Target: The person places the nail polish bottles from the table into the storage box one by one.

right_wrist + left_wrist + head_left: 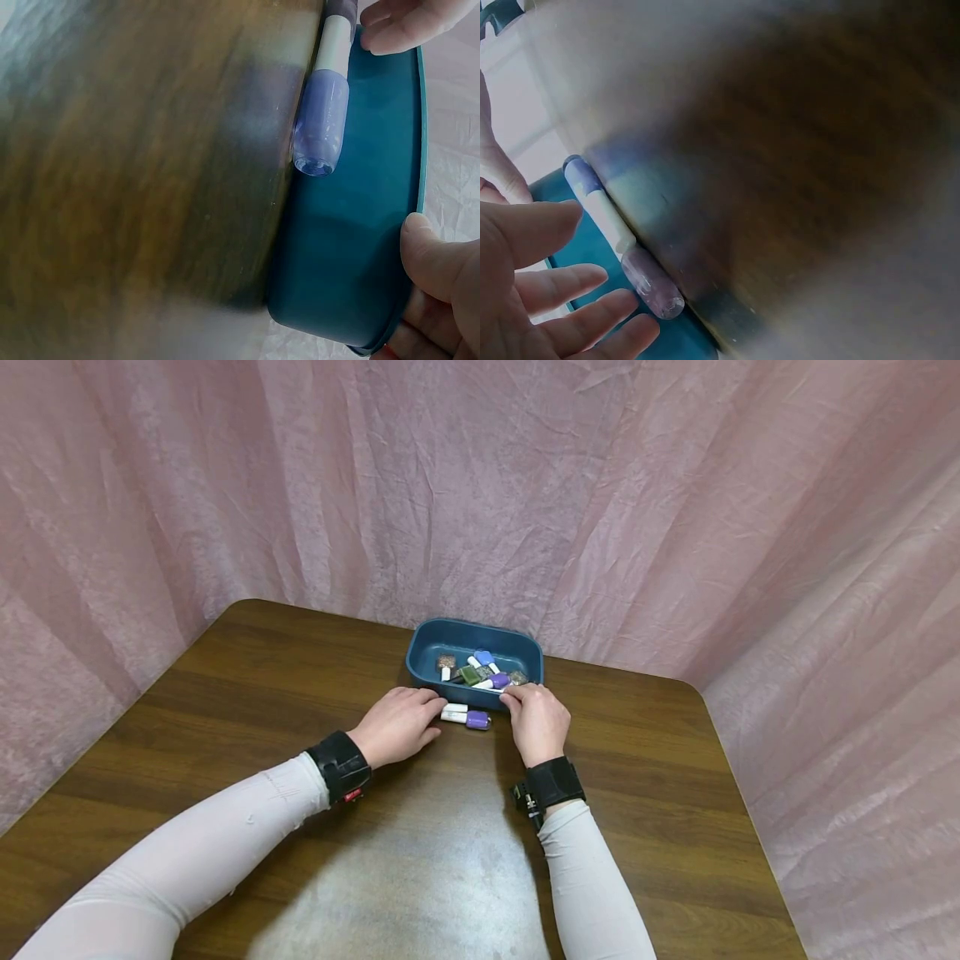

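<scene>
In the head view a teal bin (480,697) holds several nail polish bottles, among them a green one (469,675) and a blue one (484,657). My right hand (540,722) grips its front rim near the right corner, thumb outside; the fingers run behind the wall in the right wrist view. Along the bin's front, on the table, lies a purple nail polish bottle (322,124) with a white cap. A mauve bottle (652,285) lies end to end with it in the left wrist view. My left hand (397,724) is beside these two, fingers spread and loosely bent.
The bin stands near the far edge of a brown wooden table (637,760). A pink curtain (480,493) hangs close behind that edge and along the right side. Light glares off the table's near middle.
</scene>
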The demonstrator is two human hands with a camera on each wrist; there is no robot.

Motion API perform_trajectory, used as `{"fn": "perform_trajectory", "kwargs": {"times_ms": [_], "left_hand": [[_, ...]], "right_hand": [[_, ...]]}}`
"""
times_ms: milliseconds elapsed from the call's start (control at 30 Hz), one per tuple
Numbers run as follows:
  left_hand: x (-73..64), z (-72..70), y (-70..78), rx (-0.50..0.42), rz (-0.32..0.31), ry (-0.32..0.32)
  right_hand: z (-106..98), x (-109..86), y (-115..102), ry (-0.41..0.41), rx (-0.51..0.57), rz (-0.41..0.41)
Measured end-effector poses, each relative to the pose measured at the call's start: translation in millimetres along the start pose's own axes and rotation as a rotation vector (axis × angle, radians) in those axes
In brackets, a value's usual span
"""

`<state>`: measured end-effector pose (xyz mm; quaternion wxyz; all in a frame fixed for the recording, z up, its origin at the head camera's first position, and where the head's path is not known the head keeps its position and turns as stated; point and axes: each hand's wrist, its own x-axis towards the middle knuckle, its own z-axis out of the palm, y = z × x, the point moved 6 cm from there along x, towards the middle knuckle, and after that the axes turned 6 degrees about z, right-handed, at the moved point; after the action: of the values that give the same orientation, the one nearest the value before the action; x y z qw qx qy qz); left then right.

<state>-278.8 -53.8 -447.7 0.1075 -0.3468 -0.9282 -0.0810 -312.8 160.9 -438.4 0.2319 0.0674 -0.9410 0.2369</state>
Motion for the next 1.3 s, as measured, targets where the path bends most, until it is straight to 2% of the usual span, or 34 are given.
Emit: {"fn": "perform_trajectory", "kwargs": {"times_ms": [200, 633, 933, 1300], "left_hand": [[0.5, 3.7, -0.9, -0.006, -0.024, -0.040], [-0.2, 1.5, 0.6, 0.000, -0.017, -0.045], [6.9, 3.1, -7.5, 0.027, -0.037, -0.079], [12.0, 8.3, -14.5, 0.029, -0.030, -0.071]], "right_hand": [[0, 0.1, 0, -0.002, 0.003, 0.002], [1, -1.8, 1, -0.003, 0.007, 0.002], [0, -0.7, -1, -0.006, 0.004, 0.001], [2, -0.2, 0, -0.006, 0.002, 0.006]]}}
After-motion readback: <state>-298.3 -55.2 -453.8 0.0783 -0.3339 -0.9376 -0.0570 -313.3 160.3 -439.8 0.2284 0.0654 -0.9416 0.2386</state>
